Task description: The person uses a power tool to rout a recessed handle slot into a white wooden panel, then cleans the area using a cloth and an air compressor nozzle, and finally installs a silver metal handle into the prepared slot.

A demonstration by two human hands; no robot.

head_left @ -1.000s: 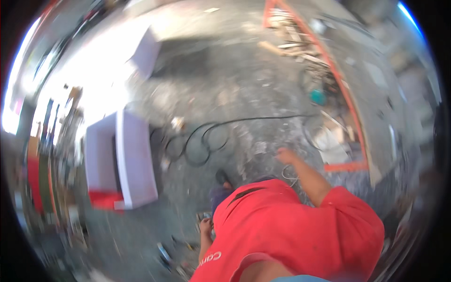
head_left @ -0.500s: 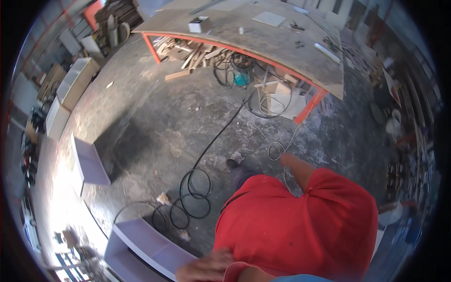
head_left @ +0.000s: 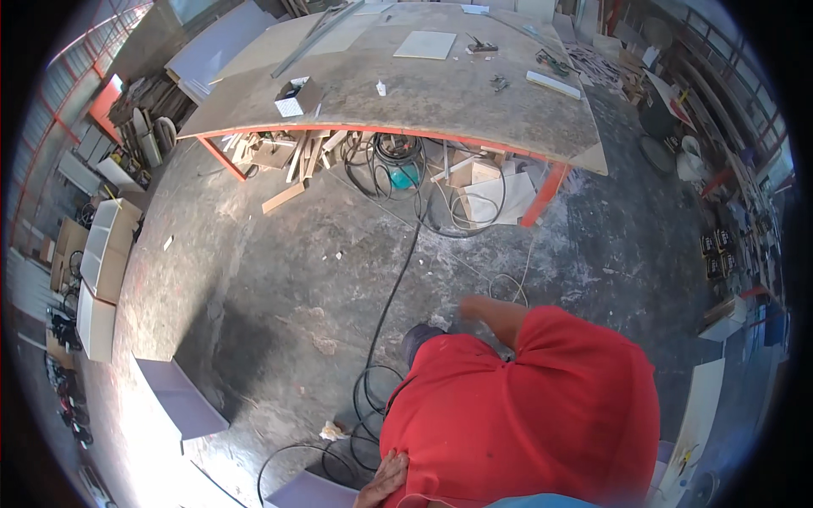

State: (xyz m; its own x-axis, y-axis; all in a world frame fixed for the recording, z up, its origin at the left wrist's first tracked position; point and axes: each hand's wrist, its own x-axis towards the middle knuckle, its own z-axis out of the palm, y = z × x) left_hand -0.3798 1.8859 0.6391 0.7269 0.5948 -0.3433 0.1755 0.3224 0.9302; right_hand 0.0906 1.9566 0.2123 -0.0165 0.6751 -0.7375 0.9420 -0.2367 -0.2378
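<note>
**Hands near a lavender panel unit and a pale cord**

An open carton (head_left: 292, 105) on the worktable (head_left: 356, 97) has a dark interior, its contents indistinct; open-fronted cabinets (head_left: 96, 326) stand at left. The lavender panel unit (head_left: 312, 493), cut off by the lower edge, points a corner toward the table; its long axis cannot be told. It lies just left of the left hand (head_left: 388, 478), whose loosely extended fingers rest against the red shirt (head_left: 525, 406), nothing visible in them. The pale cord (head_left: 530, 250) runs tableward beyond the right hand (head_left: 468, 308), whose blurred fingers' opening and hold cannot be told.
</note>
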